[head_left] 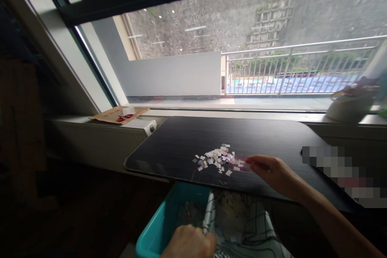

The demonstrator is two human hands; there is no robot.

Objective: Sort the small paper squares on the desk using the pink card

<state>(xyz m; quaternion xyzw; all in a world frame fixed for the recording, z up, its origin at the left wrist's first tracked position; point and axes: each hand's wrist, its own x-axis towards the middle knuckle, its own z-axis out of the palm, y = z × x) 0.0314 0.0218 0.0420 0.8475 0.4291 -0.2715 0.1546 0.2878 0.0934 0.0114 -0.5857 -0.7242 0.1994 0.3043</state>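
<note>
My right hand (269, 166) reaches over the black table from the right. Its fingers pinch the edge of a pink see-through flat piece (244, 168), whose exact kind I cannot make out. This piece lies low at the right side of a loose pile of small white paper-like squares (215, 157), some with pink marks. My left hand (190, 242) is closed in a fist, knuckles up, at the bottom of the view. It is in front of a teal bin (151, 231) holding pale scraps. What its fingers hold, if anything, is hidden.
A second container with a white, black-lined lining (256, 242) holds pale pieces beside the teal bin. Red-handled scissors (125, 118) rest on brown cardboard (105, 115) on the sill at left. The black table (169, 137) stands against the window. A pale pot (347, 107) sits at right.
</note>
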